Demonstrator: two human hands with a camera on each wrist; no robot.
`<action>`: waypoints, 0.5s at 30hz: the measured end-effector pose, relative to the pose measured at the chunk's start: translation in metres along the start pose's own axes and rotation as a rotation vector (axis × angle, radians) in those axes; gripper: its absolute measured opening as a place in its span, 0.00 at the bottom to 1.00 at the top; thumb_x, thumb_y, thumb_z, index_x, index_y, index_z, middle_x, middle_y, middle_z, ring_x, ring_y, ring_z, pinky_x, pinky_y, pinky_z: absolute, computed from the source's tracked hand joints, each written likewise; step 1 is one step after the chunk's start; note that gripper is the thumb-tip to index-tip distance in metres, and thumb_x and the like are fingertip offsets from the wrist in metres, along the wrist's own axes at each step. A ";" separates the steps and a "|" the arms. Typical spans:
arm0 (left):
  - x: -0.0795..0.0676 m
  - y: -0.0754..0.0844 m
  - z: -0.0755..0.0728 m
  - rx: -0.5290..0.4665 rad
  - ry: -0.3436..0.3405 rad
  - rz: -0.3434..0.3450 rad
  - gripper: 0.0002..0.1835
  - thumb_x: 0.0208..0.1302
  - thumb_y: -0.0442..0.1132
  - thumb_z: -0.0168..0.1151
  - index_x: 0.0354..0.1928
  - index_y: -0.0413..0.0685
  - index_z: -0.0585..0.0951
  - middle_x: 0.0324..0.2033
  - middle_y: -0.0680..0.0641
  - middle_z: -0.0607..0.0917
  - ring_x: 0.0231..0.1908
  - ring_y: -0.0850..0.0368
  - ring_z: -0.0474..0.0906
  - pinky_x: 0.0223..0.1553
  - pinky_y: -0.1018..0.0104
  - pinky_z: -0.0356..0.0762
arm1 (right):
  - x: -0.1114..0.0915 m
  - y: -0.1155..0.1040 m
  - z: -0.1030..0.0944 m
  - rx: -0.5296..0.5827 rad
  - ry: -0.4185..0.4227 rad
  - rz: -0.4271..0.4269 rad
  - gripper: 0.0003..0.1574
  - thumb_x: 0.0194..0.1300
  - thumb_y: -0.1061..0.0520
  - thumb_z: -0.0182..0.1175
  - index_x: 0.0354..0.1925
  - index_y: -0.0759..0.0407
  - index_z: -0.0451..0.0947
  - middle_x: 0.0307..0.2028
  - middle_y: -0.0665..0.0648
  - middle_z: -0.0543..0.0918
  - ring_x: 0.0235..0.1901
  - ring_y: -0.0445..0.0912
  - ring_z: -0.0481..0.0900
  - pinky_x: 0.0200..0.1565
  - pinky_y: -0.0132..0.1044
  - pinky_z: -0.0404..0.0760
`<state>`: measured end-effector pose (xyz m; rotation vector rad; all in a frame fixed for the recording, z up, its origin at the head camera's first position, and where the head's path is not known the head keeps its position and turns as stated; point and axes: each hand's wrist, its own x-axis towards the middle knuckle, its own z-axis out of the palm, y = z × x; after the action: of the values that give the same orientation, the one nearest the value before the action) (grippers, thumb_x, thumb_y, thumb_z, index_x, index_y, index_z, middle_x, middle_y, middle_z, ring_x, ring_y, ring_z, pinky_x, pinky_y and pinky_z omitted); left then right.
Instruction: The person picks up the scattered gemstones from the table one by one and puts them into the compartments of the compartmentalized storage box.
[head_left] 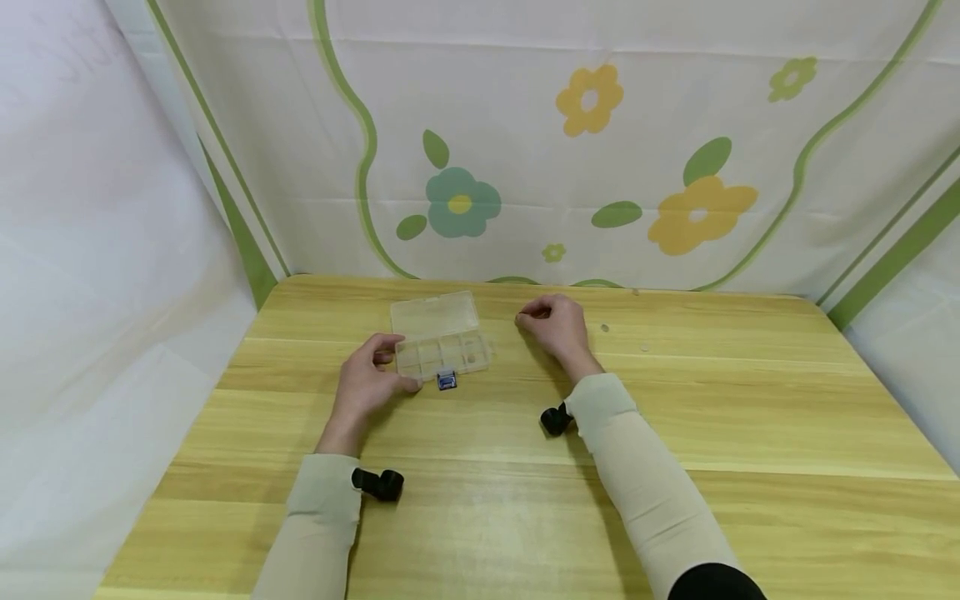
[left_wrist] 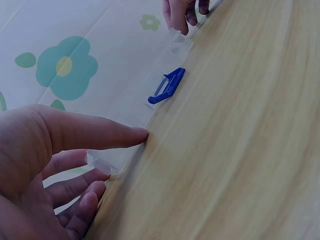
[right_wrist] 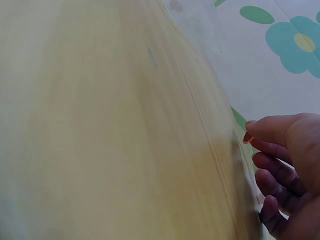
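Note:
A clear plastic compartment box (head_left: 431,357) lies on the table with its lid (head_left: 435,315) folded back. My left hand (head_left: 367,379) grips its left end, thumb along the front edge and fingers at the back corner. On the front side sits a blue latch (left_wrist: 167,86). A few small round pieces (head_left: 471,358) lie in the right-hand compartments. To the right of the box, my right hand (head_left: 555,325) pinches a small shiny reddish piece (right_wrist: 247,137) between thumb and index finger, its other fingers loosely curled. The fingertips cover most of the piece.
Beyond the right hand, small round discs (head_left: 605,327) lie scattered on the wooden table (head_left: 480,517), one close to the back edge. A flower-printed cloth (head_left: 517,150) hangs right behind that edge. White cloth (head_left: 112,292) also closes off the left side.

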<state>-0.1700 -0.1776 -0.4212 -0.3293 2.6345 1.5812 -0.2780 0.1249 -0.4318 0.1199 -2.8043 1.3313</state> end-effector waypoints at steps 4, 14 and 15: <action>0.000 0.000 0.000 0.003 0.003 0.002 0.42 0.50 0.34 0.83 0.71 0.51 0.79 0.67 0.39 0.80 0.67 0.40 0.73 0.71 0.42 0.73 | 0.000 -0.001 0.001 -0.009 0.001 -0.001 0.11 0.70 0.51 0.71 0.46 0.55 0.91 0.46 0.59 0.90 0.44 0.54 0.85 0.50 0.49 0.84; 0.000 -0.001 0.000 0.002 -0.001 -0.008 0.42 0.51 0.34 0.82 0.71 0.52 0.78 0.68 0.40 0.79 0.68 0.41 0.73 0.70 0.42 0.73 | -0.003 -0.005 0.011 0.099 -0.036 -0.043 0.10 0.70 0.51 0.73 0.44 0.56 0.92 0.45 0.59 0.91 0.43 0.52 0.85 0.45 0.42 0.84; 0.000 -0.001 0.000 0.001 -0.002 -0.009 0.42 0.51 0.34 0.82 0.71 0.52 0.78 0.68 0.40 0.79 0.68 0.41 0.72 0.70 0.42 0.74 | -0.003 -0.006 0.013 0.110 -0.047 -0.045 0.10 0.70 0.51 0.73 0.44 0.56 0.92 0.45 0.59 0.91 0.43 0.52 0.86 0.46 0.42 0.84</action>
<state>-0.1697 -0.1782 -0.4221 -0.3390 2.6291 1.5766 -0.2742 0.1112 -0.4351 0.2179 -2.7475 1.4915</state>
